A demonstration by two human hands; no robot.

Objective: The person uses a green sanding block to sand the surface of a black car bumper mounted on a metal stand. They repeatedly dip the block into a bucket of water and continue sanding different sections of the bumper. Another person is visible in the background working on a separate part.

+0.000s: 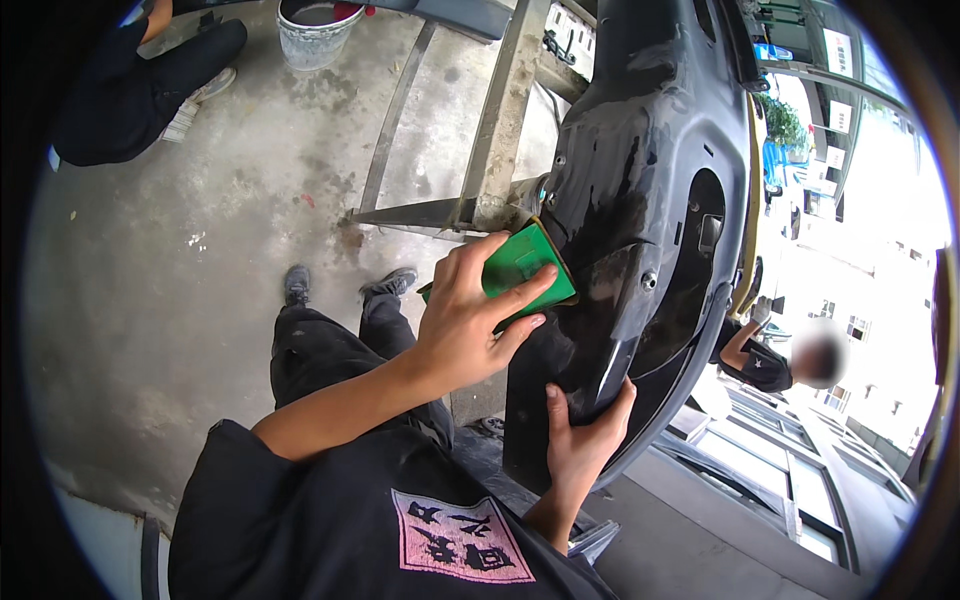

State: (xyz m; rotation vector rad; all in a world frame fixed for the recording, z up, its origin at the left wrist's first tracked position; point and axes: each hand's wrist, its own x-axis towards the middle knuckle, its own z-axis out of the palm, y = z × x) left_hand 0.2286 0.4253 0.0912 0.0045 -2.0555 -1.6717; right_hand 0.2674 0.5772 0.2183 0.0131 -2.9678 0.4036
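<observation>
Your right hand (583,447) is gripping the stiff, slick black bumper (640,200)'s lower edge; left hand (470,315) is pressing a flexible green sanding pad (520,268) against it.

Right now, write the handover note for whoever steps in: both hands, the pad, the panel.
Left hand: presses a green sanding pad flat against the black car body panel.
Right hand: grips the panel's lower edge, steadying it.
The panel stands upright against a metal frame; its surface looks dull and streaky around the pad.
How far the rubbing has got cannot be told.
A bucket stands on the concrete floor.
</observation>
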